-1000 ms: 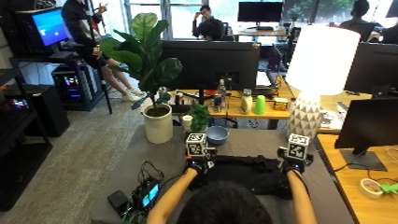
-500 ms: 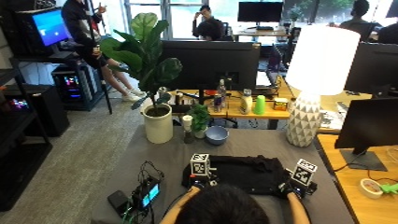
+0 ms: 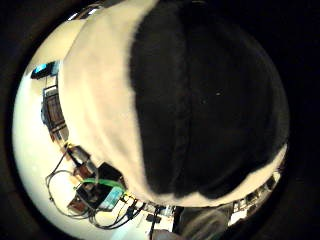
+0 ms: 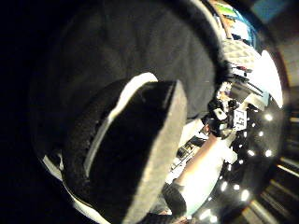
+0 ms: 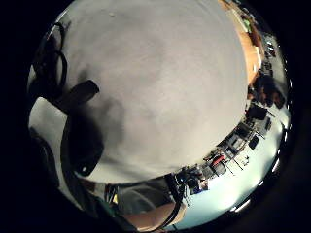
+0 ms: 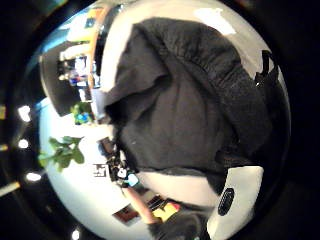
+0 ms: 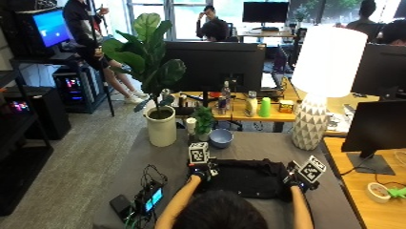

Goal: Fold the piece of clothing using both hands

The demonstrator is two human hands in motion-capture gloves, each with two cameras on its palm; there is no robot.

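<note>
Black garment (image 7: 247, 177) lies on the bench (image 7: 266, 145); our left hand (image 7: 200, 171) and right hand (image 7: 295, 181) pinch its opposite ends, fingers curled, to keep the fold even.

Piece of clothing (image 7: 244, 179): black throughout, plain, no print visible. 
Surface (image 7: 171, 164): flat grey, unpatterned. 
Left hand (image 7: 200, 172) and right hand (image 7: 294, 182): each in a black glove. 
Bowl (image 7: 220, 138): muted blue-grey. 
Plant pot (image 7: 161, 126): cream white, holding a large-leaved plant (image 7: 143, 52) in deep green. 
Small plant (image 7: 203, 119) beside the bowl: green. 
Lamp (image 7: 320, 76): white shade; white base with a raised diamond-shaped facet pattern. 
Neighbouring desk (image 7: 365, 179): light wood tone. 
Monitor (image 7: 214, 59): black casing, dark screen. 
Small device (image 7: 149, 198) at the surface's edge: black, with a lit teal screen.
</note>
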